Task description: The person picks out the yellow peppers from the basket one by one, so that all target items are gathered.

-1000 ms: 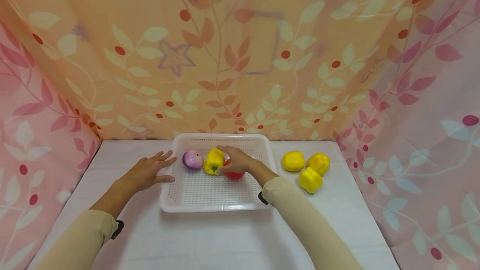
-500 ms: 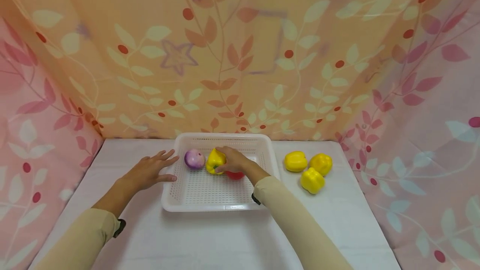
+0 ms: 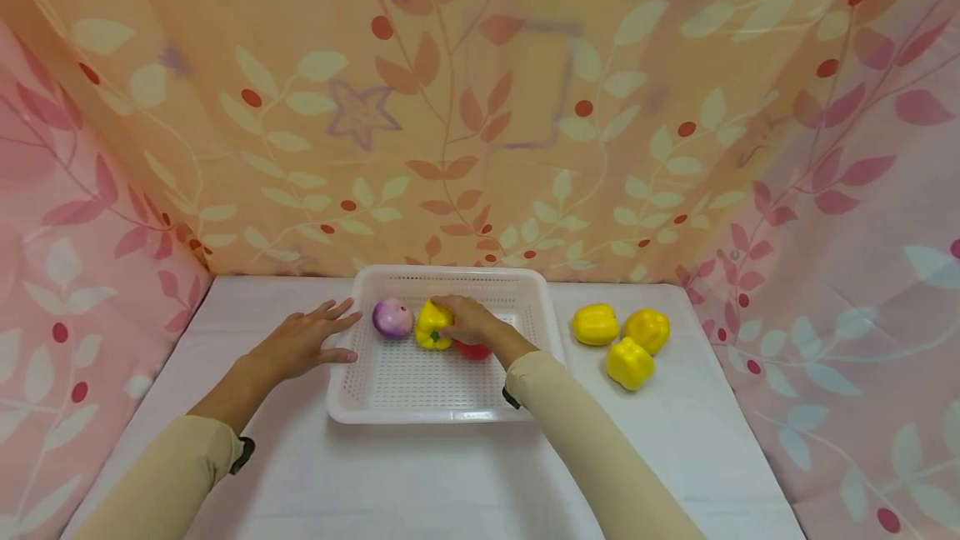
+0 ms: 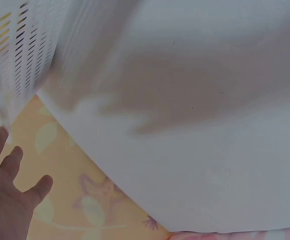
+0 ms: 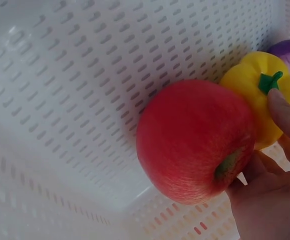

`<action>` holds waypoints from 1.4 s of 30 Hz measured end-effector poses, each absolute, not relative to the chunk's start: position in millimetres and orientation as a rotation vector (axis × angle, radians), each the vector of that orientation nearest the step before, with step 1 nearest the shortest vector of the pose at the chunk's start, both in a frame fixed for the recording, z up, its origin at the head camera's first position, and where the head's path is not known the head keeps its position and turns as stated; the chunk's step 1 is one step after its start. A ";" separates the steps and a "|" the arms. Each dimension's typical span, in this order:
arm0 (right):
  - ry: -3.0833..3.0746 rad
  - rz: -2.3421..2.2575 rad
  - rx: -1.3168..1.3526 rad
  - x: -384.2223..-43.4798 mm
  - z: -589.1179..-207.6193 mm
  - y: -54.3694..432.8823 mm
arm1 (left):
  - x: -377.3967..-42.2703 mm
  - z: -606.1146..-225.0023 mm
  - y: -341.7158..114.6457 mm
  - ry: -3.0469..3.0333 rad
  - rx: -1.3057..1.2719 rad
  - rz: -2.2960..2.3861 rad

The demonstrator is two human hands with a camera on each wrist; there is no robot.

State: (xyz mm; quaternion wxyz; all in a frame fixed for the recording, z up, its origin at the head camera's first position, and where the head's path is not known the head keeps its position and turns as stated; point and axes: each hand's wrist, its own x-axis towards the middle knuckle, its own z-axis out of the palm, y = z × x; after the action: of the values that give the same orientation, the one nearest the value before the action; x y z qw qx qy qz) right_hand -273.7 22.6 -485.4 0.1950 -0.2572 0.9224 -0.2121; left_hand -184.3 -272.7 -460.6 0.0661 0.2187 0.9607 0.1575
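Observation:
In the head view a white perforated plastic basket (image 3: pixel 442 416) holds a purple-and-white onion (image 3: pixel 393 319), a yellow bell pepper (image 3: pixel 428 325) and a red apple (image 3: pixel 474 351). My right hand (image 3: pixel 475 322) grips that pepper, the thumb near its green stem (image 5: pixel 270 81) and the other fingers round its far side. The apple lies right beside the pepper, partly under my hand in the head view. My left hand (image 3: pixel 303 343) has its fingers spread at the basket's left rim, holding nothing; in the left wrist view its fingers show beside the basket wall (image 4: pixel 25 55).
To the right of the basket, three more yellow bell peppers (image 3: pixel 629 363) sit grouped on the white-covered table (image 3: pixel 450 482). Floral curtains (image 3: pixel 480 107) stand close behind the table and along both sides.
My right hand has come down and to the left onto the yellow bell pepper, and its thumb and fingers have closed on it. The left hand stays at the basket's left rim.

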 end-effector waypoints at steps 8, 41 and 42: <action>2.588 -0.597 -0.763 -272.6 -484.8 21.2 | -184.0 -459.5 -271.4 2.897 0.649 0.471; 2.639 -0.947 -0.952 -275.1 -441.6 90.8 | -182.3 -458.5 -271.9 2.909 0.674 0.478; 2.640 -0.952 -0.954 -273.9 -440.1 94.8 | -182.1 -458.6 -271.7 2.910 0.677 0.479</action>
State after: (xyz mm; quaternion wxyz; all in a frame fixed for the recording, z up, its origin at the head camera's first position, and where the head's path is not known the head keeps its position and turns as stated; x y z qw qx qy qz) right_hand -273.9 94.8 -440.1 0.0885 -0.3204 0.8872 -0.3200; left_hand -182.1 -271.7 -458.6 0.0576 0.2235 0.9601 0.1580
